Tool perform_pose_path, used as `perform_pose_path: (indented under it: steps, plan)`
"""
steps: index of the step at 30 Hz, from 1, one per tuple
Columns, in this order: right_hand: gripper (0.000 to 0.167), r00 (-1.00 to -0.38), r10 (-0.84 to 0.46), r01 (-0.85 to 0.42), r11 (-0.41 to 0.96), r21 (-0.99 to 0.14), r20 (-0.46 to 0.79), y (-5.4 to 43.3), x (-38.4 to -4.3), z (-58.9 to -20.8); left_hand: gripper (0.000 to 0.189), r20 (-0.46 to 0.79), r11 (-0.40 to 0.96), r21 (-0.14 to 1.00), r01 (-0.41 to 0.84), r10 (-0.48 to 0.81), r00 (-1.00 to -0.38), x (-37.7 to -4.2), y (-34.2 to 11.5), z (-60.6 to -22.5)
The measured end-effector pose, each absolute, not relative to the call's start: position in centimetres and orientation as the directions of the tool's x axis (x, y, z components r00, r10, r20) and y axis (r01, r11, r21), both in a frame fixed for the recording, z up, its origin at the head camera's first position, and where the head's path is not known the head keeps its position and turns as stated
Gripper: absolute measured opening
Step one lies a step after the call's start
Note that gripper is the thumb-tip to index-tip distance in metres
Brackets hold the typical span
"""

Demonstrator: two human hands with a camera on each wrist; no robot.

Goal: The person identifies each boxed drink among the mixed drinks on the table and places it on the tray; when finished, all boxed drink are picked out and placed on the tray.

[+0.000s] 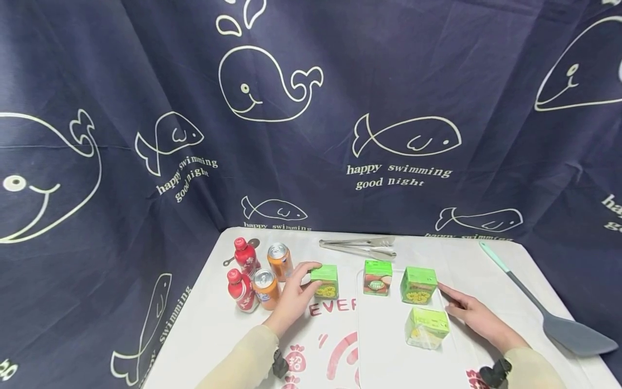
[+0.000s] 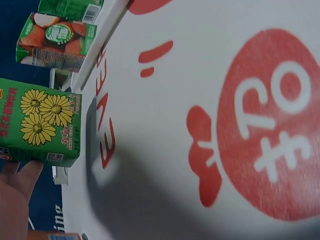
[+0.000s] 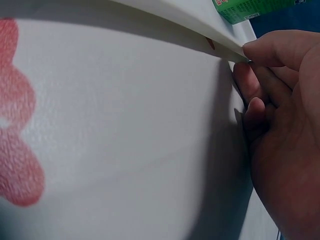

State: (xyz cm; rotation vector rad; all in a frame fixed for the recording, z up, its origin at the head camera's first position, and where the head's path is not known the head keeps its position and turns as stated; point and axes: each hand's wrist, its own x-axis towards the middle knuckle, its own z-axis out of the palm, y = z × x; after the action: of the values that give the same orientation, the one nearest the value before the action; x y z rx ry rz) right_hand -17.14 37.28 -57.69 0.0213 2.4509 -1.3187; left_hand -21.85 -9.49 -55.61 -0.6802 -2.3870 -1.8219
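Observation:
In the head view my left hand (image 1: 295,293) grips a green drink carton (image 1: 325,281) by its left side. The carton is upright, with yellow flowers on its front; the left wrist view shows fingers (image 2: 30,172) against its side. On the right, my right hand (image 1: 473,313) holds the right edge of a white tray (image 1: 381,346). Its thumb (image 3: 272,47) lies at the tray's rim and the other fingers curl below. Three cartons are on the tray: one with red fruit (image 1: 377,278), a flowered one (image 1: 419,285) and a paler green one (image 1: 427,327).
Left of my left hand stand two red bottles (image 1: 242,290) and two orange cans (image 1: 266,289). Metal tongs (image 1: 359,247) lie at the table's back. A grey spatula (image 1: 573,332) with a mint handle lies at the far right. A dark blue curtain (image 1: 311,140) hangs behind the table.

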Motion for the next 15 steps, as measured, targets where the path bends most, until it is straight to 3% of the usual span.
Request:
perform_pose_path:
  steps: [15]
  plan:
    - [0.07,-0.943,-0.15,0.162,0.572,-0.804,-0.297,37.4,-17.1,-57.9,0.039,0.322,0.151,0.905,0.397,0.364,-0.874,-20.9,-6.9,-54.9]
